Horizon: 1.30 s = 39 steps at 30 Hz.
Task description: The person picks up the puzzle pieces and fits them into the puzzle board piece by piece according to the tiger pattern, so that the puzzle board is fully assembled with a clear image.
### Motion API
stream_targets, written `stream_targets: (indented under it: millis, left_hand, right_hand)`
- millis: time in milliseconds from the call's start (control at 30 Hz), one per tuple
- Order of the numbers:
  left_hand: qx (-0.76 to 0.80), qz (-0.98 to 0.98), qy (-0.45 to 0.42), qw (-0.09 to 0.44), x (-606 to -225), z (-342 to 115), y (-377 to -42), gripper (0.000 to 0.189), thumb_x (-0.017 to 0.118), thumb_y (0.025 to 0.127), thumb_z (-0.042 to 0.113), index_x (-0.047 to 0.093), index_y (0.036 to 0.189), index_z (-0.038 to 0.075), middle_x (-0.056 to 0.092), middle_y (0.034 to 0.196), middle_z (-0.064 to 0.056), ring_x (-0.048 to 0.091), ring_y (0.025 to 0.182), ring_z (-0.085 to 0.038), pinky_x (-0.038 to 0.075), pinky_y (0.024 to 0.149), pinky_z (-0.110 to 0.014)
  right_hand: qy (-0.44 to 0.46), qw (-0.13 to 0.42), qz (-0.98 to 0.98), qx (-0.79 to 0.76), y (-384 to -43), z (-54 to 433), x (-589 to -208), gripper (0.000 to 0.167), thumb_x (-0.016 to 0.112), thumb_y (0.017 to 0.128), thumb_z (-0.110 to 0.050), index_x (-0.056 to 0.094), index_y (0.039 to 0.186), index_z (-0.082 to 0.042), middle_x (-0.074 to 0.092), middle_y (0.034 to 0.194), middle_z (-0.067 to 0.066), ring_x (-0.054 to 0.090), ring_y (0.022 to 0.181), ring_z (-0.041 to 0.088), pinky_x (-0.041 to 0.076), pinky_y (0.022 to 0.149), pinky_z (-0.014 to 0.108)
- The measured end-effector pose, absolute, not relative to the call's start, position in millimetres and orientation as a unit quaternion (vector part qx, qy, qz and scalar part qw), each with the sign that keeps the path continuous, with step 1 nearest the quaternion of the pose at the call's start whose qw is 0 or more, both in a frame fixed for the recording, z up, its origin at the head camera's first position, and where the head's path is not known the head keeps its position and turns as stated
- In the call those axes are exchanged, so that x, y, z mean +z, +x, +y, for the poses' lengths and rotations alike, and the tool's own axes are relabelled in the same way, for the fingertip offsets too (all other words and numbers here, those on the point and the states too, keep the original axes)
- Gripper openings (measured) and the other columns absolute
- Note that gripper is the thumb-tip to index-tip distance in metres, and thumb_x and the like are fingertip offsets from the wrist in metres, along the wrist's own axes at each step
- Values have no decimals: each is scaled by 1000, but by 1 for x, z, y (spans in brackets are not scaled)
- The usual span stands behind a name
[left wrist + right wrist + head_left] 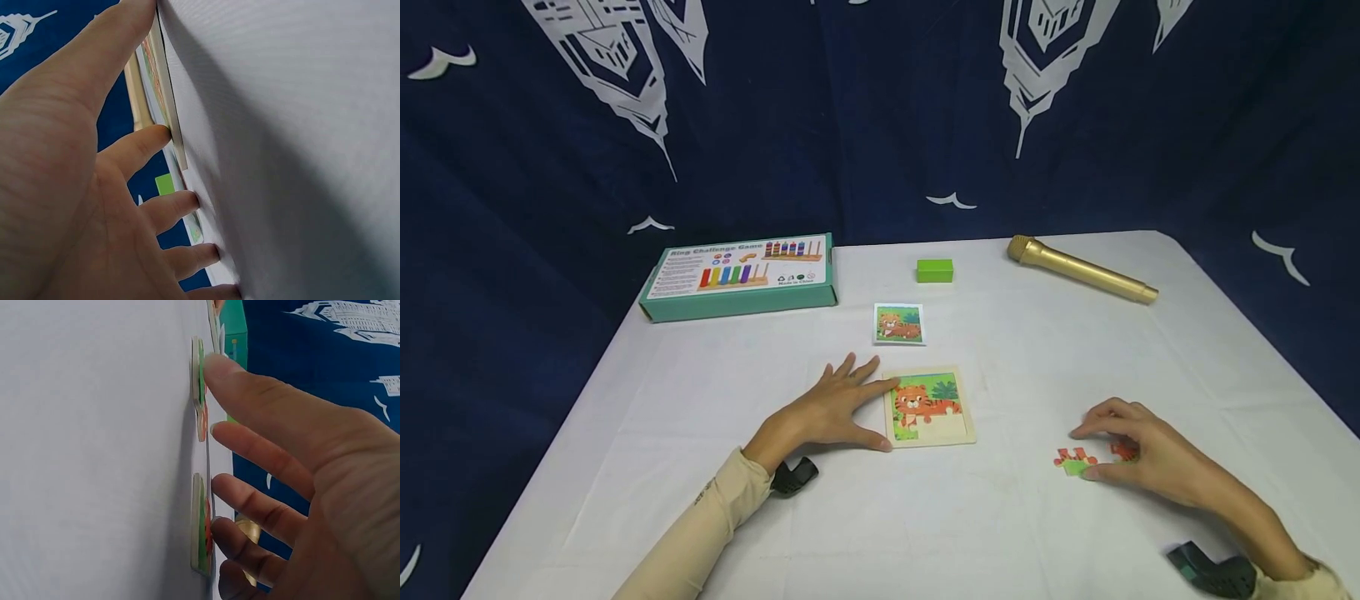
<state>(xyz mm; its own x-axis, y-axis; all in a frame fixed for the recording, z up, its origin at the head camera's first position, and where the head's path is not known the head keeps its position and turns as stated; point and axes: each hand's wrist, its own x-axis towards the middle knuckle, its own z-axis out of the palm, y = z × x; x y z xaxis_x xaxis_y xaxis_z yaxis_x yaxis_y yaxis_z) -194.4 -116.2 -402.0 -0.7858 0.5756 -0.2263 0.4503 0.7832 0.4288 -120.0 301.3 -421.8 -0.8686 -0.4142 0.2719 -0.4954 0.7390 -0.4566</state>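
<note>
A wooden puzzle board (925, 444) with a tiger picture lies mid-table, its lower right part bare wood. My left hand (837, 408) is spread at the board's left side, thumb at the lower corner and forefinger on the upper corner. To the right lie two loose puzzle pieces, a red and green piece (1075, 462) and a second piece (201, 531) partly hidden under my right fingers in the head view. My right hand (1157, 454) hovers low over them, fingers loosely bent. Its thumb tip is right at the first piece, with the forefinger apart from it.
Behind the board stands a small tiger picture card (899, 324), with a green block (935, 271) farther back. A boxed ring game (741, 279) occupies the back left. A gold microphone (1082, 268) lies at the back right, near the dark blue curtain (910, 108).
</note>
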Motion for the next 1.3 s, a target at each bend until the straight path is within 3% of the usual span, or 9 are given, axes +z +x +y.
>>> stream_targets:
  millis: [333,567,767,1033,1300]
  left_hand:
    - [177,928,276,176,-403,-117,-194,92,73,72,62,33,149,35,11,161,-5,-4,147,-32,-1,116,-56]
    - [178,928,276,177,-403,-117,-194,92,73,72,62,33,150,34,11,161,-6,-4,147,-32,-1,116,-56]
    - [180,927,278,176,-402,-117,-194,92,74,72,61,33,150,34,11,161,-6,-4,147,-33,-1,116,-56]
    - [174,928,278,176,-402,-117,-194,93,73,72,63,32,150,34,11,161,-6,-4,147,-33,0,115,-57]
    - [173,928,277,179,-402,-117,-195,93,73,72,63,33,150,34,11,161,-6,-4,147,-33,0,115,-57]
  right_hand:
    - [263,100,-924,260,-122,300,-426,39,90,59,-19,68,88,-34,56,102,-11,41,100,-5,30,84,8]
    - [272,88,-917,279,-124,299,-425,40,89,61,-14,65,89,-29,55,101,-12,45,99,-3,30,86,4]
    - [224,64,-931,282,-125,297,-420,39,85,67,-8,64,97,-20,62,94,-11,52,82,0,45,68,14]
    - [207,48,-936,280,-131,294,-417,26,79,76,-7,65,96,-18,60,85,-13,49,73,0,42,58,19]
    - [240,60,-925,287,-130,296,-420,35,85,70,-12,66,99,-19,56,86,-15,46,70,1,41,56,18]
